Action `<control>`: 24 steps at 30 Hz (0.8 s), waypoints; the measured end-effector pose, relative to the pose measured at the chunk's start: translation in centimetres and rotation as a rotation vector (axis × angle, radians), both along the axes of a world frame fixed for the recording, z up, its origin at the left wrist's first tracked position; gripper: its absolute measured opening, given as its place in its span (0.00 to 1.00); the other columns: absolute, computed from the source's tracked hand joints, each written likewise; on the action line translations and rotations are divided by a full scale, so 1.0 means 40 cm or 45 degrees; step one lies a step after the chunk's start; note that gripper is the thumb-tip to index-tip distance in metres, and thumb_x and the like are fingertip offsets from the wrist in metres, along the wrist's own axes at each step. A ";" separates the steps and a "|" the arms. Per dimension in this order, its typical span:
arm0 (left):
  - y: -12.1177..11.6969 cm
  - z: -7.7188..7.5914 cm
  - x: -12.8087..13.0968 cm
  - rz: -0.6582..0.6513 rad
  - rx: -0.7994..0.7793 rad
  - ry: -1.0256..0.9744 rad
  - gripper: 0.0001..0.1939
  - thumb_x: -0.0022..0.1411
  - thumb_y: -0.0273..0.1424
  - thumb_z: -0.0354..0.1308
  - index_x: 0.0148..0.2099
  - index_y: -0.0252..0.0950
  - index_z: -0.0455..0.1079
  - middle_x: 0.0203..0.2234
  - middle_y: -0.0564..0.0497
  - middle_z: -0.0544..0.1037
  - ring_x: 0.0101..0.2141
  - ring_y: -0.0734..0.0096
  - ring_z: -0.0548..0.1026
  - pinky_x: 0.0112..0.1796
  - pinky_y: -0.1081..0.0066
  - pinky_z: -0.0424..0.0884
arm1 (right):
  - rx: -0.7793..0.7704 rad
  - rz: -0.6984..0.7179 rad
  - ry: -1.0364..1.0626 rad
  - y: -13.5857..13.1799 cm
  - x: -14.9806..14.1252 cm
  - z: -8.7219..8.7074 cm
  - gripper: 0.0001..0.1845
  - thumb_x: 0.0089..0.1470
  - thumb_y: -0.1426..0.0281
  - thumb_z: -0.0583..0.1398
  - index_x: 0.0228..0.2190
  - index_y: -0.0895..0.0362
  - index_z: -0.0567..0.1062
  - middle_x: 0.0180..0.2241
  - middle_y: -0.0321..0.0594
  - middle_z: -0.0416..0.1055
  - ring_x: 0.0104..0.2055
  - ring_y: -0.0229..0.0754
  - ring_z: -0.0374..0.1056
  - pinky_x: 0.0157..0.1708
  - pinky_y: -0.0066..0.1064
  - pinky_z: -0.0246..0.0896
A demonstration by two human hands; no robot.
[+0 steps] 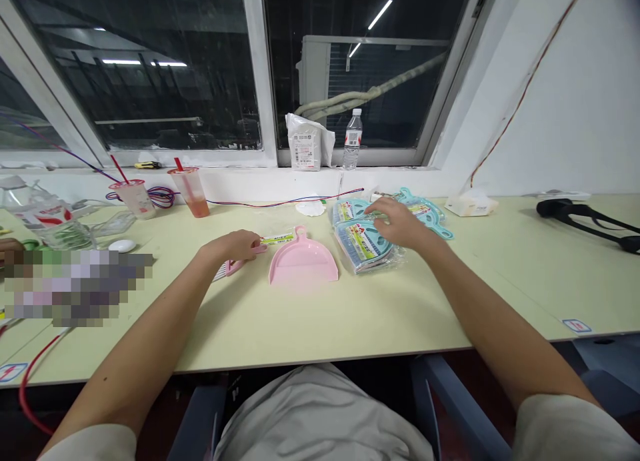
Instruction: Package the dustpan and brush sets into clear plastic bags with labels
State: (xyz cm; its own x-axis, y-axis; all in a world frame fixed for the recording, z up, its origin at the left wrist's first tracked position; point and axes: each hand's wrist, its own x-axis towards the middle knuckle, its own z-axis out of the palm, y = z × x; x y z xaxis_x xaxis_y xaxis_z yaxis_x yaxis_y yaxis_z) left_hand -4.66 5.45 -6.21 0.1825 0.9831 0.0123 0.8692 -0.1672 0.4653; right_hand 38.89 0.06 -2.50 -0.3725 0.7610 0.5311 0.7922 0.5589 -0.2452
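My left hand (234, 245) is closed around the handle of a small pink brush (233, 267), its white bristles pointing down to the left near the tabletop. Just right of it a pink dustpan (303, 261) lies flat, handle away from me. A printed yellow-green label (278, 239) sits between my left hand and the dustpan's handle. My right hand (397, 222), fingers apart and bent, is over the light-blue dustpan-and-brush sets (361, 241) in clear plastic wrap. Whether its fingertips touch the wrap is hard to see. More light-blue pieces (425, 211) lie behind that hand.
Two cups with red straws (190, 193) stand at the back left, near a large bottle (43, 214) and a white mouse (123, 246). A tissue pack (471, 203) and black straps (585, 218) lie right. A water bottle (353, 141) stands on the sill. Another person's hand (11, 253) shows far left.
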 end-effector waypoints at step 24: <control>-0.120 0.025 0.246 -0.030 0.248 -0.132 0.08 0.54 0.36 0.60 0.26 0.38 0.71 0.20 0.46 0.77 0.23 0.62 0.72 0.25 0.66 0.62 | -0.382 -0.254 -0.068 -0.058 -0.362 -0.205 0.22 0.61 0.74 0.57 0.56 0.60 0.65 0.46 0.54 0.73 0.52 0.53 0.66 0.50 0.40 0.58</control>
State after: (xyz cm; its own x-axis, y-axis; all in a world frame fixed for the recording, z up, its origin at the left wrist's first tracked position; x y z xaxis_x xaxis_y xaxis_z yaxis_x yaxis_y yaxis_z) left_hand 5.17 0.66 -5.19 0.1933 0.9558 0.2215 0.8131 -0.2824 0.5091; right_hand 24.40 -2.28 -10.69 -0.2222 0.9406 0.2566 0.8946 0.3014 -0.3300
